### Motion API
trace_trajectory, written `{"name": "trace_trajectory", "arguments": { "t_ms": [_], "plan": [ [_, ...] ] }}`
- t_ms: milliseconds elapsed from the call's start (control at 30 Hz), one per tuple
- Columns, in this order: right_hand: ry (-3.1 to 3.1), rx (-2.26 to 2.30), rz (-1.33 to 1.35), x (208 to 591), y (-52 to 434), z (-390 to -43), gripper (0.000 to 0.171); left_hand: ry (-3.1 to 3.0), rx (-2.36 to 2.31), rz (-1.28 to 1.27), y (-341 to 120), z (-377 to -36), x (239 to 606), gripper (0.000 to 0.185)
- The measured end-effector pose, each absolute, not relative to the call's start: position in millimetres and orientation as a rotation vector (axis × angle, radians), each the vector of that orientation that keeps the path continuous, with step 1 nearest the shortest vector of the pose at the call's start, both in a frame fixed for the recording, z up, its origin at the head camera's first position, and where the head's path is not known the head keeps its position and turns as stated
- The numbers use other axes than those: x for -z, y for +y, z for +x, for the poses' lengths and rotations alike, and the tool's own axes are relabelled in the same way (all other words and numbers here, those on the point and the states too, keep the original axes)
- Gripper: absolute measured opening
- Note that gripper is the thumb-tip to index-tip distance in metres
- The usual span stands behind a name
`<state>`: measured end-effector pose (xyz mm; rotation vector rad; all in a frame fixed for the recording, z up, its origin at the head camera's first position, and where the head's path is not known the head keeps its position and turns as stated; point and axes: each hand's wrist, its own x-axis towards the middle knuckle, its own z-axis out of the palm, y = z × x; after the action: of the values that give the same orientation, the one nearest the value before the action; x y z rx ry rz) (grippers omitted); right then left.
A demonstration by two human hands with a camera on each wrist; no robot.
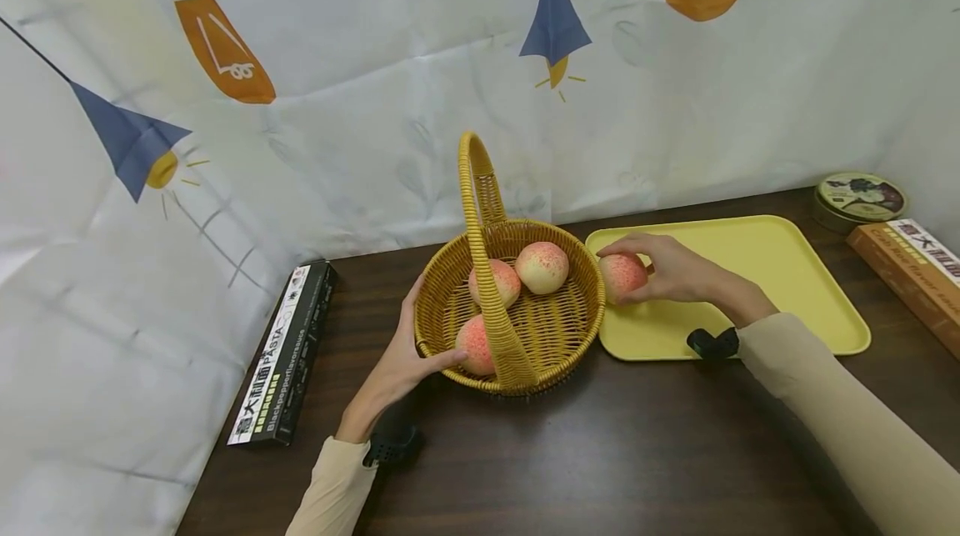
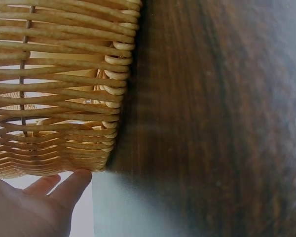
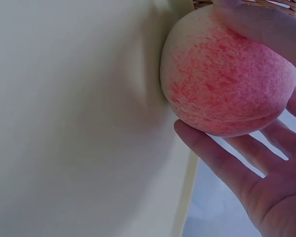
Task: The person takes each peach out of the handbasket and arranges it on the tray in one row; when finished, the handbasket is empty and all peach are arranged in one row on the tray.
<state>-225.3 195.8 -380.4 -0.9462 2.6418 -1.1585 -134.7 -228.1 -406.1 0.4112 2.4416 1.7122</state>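
Fingers (image 3: pixel 217 158) grip a peach (image 3: pixel 224 81) on the tray (image 1: pixel 787 269).

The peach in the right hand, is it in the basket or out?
Out: the peach sits over the yellow tray, beside the basket.

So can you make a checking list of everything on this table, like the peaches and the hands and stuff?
Surface: dark wooden table, partly covered.
Job's things: woven basket with a tall handle holds three peaches; a fourth peach sits at the near-left edge of the yellow tray, beside the basket.
Clutter: black pasta box to the left; brown box and round tin to the right.
Hands: left hand rests on the basket's rim; right hand grips the fourth peach.
Cables: nothing seen.
Surroundings: white printed cloth backdrop behind and to the left.
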Motion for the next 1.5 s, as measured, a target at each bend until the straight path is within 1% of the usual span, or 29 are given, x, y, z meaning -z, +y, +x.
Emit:
{"name": "trace_trajectory", "arguments": {
  "t_ms": [400,700,800,933,1100,1233,1367,1433,1500],
  "plan": [
    [2.561,1.235,-0.946,382.7,202.7,-216.8,0.063,2.44,-1.715,0.378,-228.5,-133.4,404.7,0.121],
    [2.527,1.285,-0.946,390.9,209.8,-220.6,0.069,2.45,-1.713,0.391,-227.9,-132.9,404.7,0.121],
    [2.525,1.259,-0.993,381.9,211.7,-221.2,0.07,2.446,-1.72,0.404,-228.0,-133.7,404.8,0.12],
    [2.57,1.21,-1.074,356.8,208.1,-217.9,0.065,2.444,-1.714,0.431,-228.1,-135.3,406.2,0.119],
    [2.611,1.187,-1.294,320.0,176.4,-206.7,0.062,2.453,-1.71,0.434,-230.2,-135.9,408.0,0.12],
    [2.564,1.201,-1.49,301.8,140.2,-192.5,0.059,2.452,-1.706,0.432,-230.4,-135.5,407.9,0.12],
    [2.46,1.222,-1.606,301.0,107.0,-183.0,0.053,2.442,-1.712,0.438,-228.9,-135.2,407.3,0.12],
    [2.43,1.203,-1.647,307.6,92.1,-182.7,0.05,2.447,-1.711,0.437,-228.3,-135.0,406.9,0.12],
    [2.409,1.176,-1.662,317.1,78.6,-183.4,0.05,2.449,-1.712,0.436,-227.5,-135.1,406.6,0.12]
  ]
}}
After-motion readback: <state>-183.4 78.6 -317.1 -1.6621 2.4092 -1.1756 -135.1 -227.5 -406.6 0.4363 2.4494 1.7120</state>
